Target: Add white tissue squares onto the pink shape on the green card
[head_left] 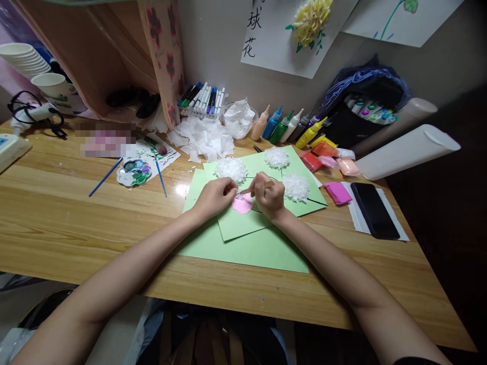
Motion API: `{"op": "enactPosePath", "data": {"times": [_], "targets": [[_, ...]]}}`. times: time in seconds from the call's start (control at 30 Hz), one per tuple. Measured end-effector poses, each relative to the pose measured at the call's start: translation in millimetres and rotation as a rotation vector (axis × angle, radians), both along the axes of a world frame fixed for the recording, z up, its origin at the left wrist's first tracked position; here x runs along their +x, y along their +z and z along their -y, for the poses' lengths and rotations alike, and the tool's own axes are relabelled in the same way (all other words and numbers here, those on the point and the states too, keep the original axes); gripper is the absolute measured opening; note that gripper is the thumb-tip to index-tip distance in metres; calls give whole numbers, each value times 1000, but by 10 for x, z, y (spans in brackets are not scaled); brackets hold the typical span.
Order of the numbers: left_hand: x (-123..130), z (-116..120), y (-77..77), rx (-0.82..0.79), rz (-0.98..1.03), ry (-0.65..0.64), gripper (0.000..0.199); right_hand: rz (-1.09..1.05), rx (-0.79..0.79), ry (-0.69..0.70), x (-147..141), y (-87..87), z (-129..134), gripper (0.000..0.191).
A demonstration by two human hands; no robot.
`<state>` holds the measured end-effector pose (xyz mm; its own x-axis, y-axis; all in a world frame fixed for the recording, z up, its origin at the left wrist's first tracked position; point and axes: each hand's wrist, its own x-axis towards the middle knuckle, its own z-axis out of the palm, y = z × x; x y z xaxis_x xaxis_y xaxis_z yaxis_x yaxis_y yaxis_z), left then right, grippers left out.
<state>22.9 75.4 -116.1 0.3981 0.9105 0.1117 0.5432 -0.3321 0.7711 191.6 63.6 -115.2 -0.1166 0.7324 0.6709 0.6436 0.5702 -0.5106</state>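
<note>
A flat pink round of clay-like material (242,204) lies on a light green sheet (236,230). My left hand (216,196) is at its upper left edge, thumb and finger pinched at a small piece of white tissue paper (239,194). My right hand (268,195) is closed round a thin wooden stick (248,190), its tip against the white piece at the top of the pink round. Fluffy white paper flowers sit on the sheet: one (231,170) behind my left hand, another (277,158) farther back, a third (297,187) right of my right hand.
Loose white tissue pieces (207,139) lie behind, beside a clear bowl (240,119). Several paint bottles (283,126) stand along the wall. At left are a paint palette (134,173) and brushes (161,177); at right, a phone (375,210) and clay packets (338,193).
</note>
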Motion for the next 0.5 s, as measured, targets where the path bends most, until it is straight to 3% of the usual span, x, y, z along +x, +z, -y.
{"op": "enactPosePath", "data": {"times": [0.3,0.4,0.5], "targets": [[-5,12,12,-8,-9,-12,12,-16,-279,-192,-207,204,-265,55],[-8,17,25,-19,-9,-2,12,-46,-294,-183,-203,242,-247,56],[-6,30,51,-42,-14,13,14,-209,-220,-98,-88,223,-109,56]]}}
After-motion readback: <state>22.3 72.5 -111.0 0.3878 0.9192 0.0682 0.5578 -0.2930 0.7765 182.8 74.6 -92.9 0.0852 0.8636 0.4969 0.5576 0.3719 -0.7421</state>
